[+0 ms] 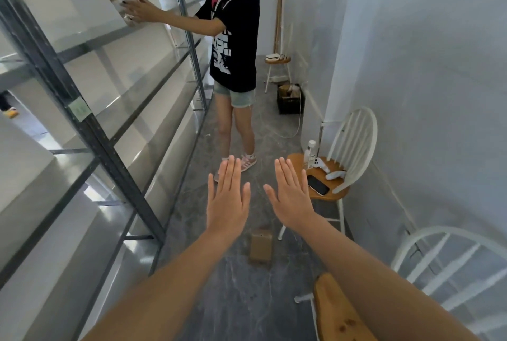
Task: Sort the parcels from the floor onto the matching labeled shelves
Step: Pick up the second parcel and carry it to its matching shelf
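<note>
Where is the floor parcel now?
Head view, lower centre: the parcel lies on the floor between both forearms, left of the chair holding a phone.

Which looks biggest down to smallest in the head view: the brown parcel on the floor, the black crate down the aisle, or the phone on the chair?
1. Brown parcel and black crate: about alike; the crate stands farther off, so I won't rank them.
2. Phone: smallest.

No legible txt anywhere. Green label [79, 108] on shelf upright [56, 80]: too blurred to read. White print [222, 49] on black T-shirt [242, 25]: letter-like shapes, can't make out. Bottle [310, 152] label: too small.
</note>
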Available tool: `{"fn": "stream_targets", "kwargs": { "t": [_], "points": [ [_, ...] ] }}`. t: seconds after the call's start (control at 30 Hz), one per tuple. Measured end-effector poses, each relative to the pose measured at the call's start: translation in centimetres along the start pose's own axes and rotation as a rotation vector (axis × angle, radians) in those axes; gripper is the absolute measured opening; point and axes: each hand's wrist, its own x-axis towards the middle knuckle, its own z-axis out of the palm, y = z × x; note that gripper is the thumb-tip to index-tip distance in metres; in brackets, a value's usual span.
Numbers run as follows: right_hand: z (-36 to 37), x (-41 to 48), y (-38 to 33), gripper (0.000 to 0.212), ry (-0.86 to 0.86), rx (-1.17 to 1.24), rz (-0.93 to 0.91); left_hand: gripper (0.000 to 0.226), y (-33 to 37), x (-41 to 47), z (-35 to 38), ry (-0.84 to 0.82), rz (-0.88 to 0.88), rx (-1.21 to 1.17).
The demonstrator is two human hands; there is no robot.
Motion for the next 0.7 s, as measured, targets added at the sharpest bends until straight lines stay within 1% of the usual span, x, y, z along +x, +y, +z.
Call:
{"fn": "stream_targets", "kwargs": {
  "t": [0.2,0.33,0.7],
  "points": [
    [1.8,3.9,-0.2,0.068,-0.029,0.003,-0.021,0.066,-2.2,3.2,2.5,-0.012,-0.022,-0.006],
    [3.0,6.7,-0.1,0.068,-0.039,-0.003,-0.018,0.065,-3.4,6.0,4.5,-0.007,-0.007,-0.019],
    [7.0,19.1,-0.4,0.068,-0.089,-0.031,0.080,0.064,-9.8,18.1,10.6,-0.120,0.065,-0.106]
  ]
}}
